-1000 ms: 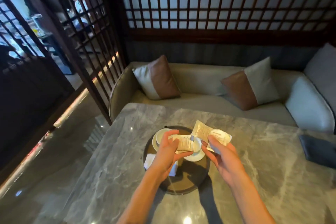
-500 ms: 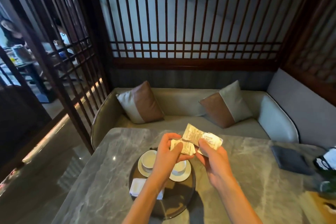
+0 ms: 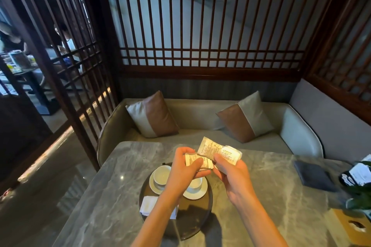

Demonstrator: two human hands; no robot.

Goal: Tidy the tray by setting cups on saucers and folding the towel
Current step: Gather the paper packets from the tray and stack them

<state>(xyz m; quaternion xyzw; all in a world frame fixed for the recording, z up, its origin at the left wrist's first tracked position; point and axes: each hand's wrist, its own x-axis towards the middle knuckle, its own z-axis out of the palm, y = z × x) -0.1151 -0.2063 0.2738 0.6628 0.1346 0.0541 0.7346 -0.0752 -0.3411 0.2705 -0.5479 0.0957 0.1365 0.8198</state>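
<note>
Marble table [image 3: 112, 186] below, sofa [image 3: 196, 115] with two cushions [image 3: 153, 114] beyond the fingertips. Pinched between thumb and curled fingers of left hand [image 3: 185, 168]: one of three packets [image 3: 208, 147]; other two clamped in right hand [image 3: 230, 172], fanned out past its fingertips. Print there, too small to read. Under left wrist, partly blocked: tray [image 3: 192, 224] with cups [image 3: 161, 174] on saucers [image 3: 197, 193], folded towel [image 3: 148, 204] behind. Right of right fingers, dark pad [image 3: 313, 174].

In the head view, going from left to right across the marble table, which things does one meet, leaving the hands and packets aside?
White round cup → second white round cup → dark grey square mat → green leafy plant.
</note>
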